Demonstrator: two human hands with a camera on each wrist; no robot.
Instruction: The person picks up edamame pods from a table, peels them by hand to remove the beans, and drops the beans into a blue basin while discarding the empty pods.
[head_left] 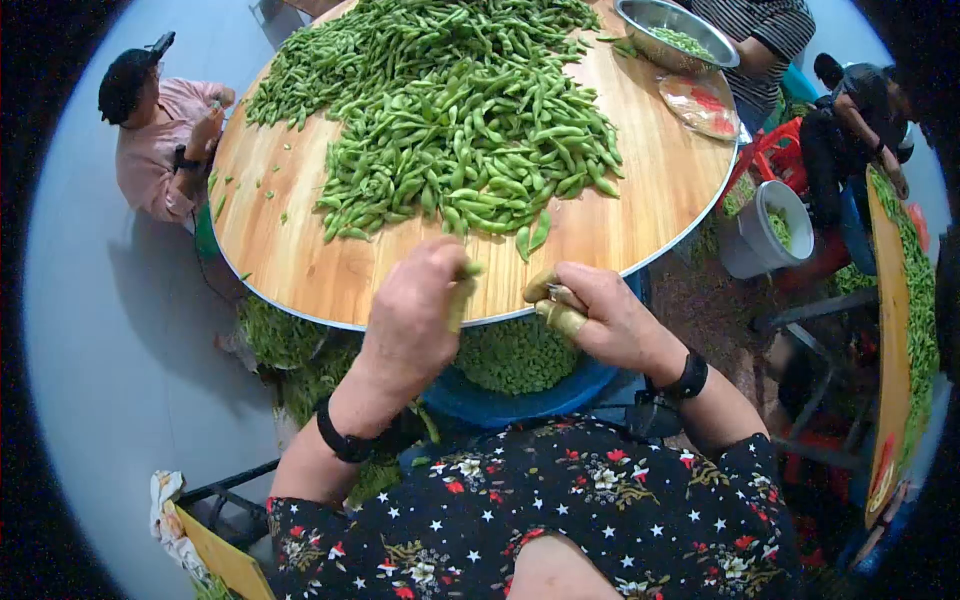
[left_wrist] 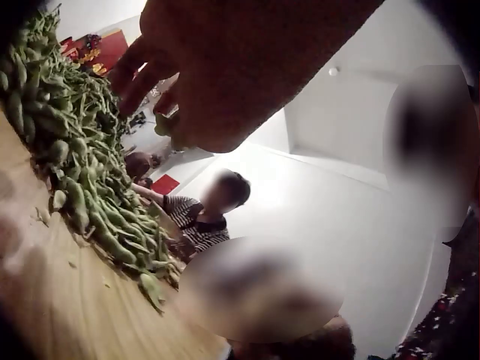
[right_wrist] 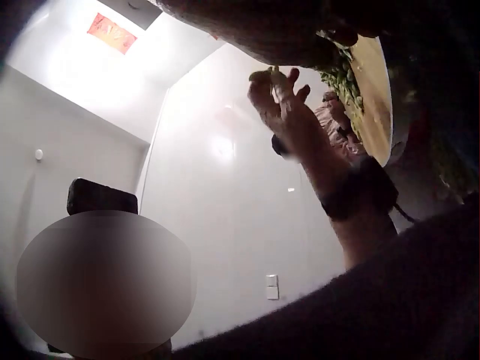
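Observation:
A large heap of green pods (head_left: pixel 470 140) covers much of the round wooden table (head_left: pixel 300 260). Over the near edge, my left hand (head_left: pixel 412 315) is raised with curled fingers, pinching a green pod (head_left: pixel 472 268); the left wrist view shows this pod (left_wrist: pixel 166 126) by the fingertips. My right hand (head_left: pixel 612 318) is just to the right, apart from the left, its fingers bent and yellowish-green at the thumb and forefinger. Whether something small lies between them cannot be told. Under the table edge, a blue basin (head_left: pixel 480 405) holds shelled green beans (head_left: pixel 515 355).
Metal bowl (head_left: pixel 640 35) with beans and a plastic-wrapped item (head_left: pixel 700 108) stand at the table's back right. A white bucket (head_left: pixel 768 245) is on the floor right. People sit around: one left (head_left: pixel 165 150), others right. Plant waste (head_left: pixel 275 335) lies below left.

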